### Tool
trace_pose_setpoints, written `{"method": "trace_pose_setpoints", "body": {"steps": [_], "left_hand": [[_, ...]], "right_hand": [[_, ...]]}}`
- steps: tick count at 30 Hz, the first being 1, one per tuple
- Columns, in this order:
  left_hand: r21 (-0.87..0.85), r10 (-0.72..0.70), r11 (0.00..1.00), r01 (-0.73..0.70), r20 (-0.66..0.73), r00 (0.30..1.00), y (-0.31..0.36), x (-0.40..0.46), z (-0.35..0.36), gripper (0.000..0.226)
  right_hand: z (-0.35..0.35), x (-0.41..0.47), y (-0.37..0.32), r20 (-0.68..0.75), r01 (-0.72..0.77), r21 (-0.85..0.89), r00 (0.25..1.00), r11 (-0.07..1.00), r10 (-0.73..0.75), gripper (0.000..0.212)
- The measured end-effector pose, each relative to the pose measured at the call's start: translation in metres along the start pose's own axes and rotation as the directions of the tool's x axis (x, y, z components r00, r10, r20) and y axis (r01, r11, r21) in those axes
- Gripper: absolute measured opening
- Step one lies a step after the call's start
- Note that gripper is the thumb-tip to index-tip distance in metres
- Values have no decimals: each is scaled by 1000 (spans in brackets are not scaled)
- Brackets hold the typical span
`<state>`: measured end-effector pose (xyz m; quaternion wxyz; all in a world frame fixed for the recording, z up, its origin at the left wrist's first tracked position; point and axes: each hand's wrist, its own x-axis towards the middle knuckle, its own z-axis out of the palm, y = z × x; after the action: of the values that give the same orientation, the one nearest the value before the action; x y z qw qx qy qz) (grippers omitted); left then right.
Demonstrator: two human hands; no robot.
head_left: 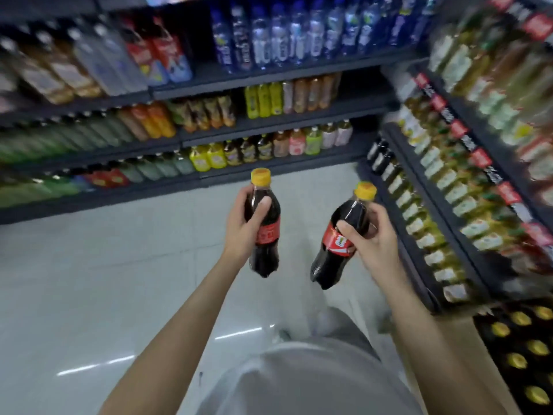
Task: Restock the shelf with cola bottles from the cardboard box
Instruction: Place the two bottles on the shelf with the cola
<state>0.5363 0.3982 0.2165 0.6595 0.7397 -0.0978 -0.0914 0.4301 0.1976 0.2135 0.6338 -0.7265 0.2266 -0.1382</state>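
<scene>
I hold two cola bottles out in front of me over the pale floor. My left hand (244, 224) grips one dark bottle (264, 256) with a yellow cap and red label, nearly upright. My right hand (372, 245) grips a second cola bottle (332, 259), tilted with its cap toward the upper right. At the lower right stands the cardboard box (460, 348), holding several more yellow-capped cola bottles (526, 345). Dark shelving (299, 119) full of drinks runs across the back and along the right side.
The back shelves carry blue water bottles (287, 37), yellow, orange and green drinks in rows. The right-hand shelf (443, 211) holds several rows of yellowish tea bottles with red price tags. Light tiled floor (119, 265) stretches to the left. My grey shirt fills the bottom centre.
</scene>
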Motion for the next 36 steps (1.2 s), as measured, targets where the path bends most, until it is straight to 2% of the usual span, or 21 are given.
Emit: {"method": "trace_pose_setpoints", "body": {"steps": [4,7,15,20,23,26,29,32,36], "left_hand": [[139,46,990,-16,-211,976,-4,29,-104,28],[218,103,976,-28,-338,935,-7,53,-172,29],[479,312,877,-22,-534,786,7,171,-326,27],[519,415,852,-61,-600,684,33,257,-422,31],[535,509,830,-155,-614,604,48,303,-474,36],[556,587,797,-237,-621,519,61,361,-534,34],[580,648,752,-313,-566,510,67,426,-595,38],[570,672,734,-368,-537,509,69,489,-652,42],[531,652,752,-390,-519,553,78,571,-722,48]], "right_hand": [[103,52,-21,212,38,-67,977,997,-23,48],[181,88,-38,329,134,-125,940,983,-87,51],[380,199,-110,416,448,-180,841,876,-345,57],[491,271,-174,498,516,-21,748,856,-439,55],[544,299,-220,493,584,66,686,809,-535,49],[609,332,-259,448,655,123,634,745,-631,53],[678,364,-287,396,703,169,594,691,-701,60],[742,391,-308,329,750,132,584,649,-742,61],[822,430,-333,284,743,58,628,666,-725,61]]}}
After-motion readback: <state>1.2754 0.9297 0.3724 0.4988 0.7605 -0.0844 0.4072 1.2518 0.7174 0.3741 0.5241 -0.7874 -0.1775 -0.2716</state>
